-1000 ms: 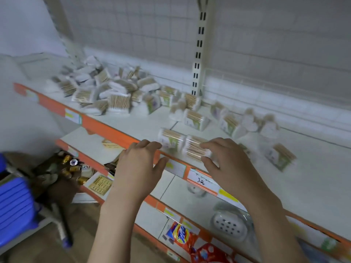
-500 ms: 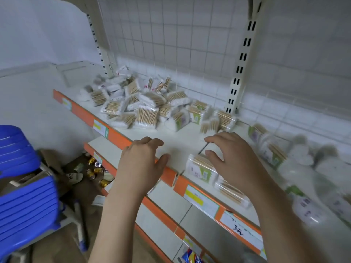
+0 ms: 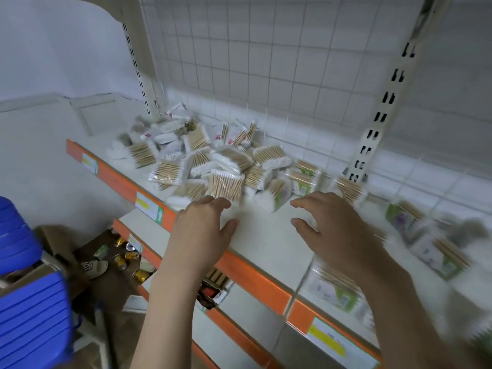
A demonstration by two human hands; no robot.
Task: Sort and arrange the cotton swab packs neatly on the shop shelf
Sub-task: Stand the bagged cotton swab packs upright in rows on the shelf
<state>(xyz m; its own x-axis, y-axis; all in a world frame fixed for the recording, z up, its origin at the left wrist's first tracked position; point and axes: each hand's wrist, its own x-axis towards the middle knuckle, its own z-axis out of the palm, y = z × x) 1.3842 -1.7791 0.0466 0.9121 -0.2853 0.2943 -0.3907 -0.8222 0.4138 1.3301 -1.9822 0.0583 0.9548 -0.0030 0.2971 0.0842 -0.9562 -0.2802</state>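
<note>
A single head-worn wide-angle view looks forward and steeply down from close above the white shop shelf with its orange front strip (image 3: 125, 182), both bare forearms reaching in from the bottom edge. It faces the white wire-grid back panel (image 3: 266, 62); the shelf runs diagonally from upper left to lower right, its right side blurred

glossy plastic swab packs (image 3: 226, 186), smooth white shelf (image 3: 266, 235)
</note>
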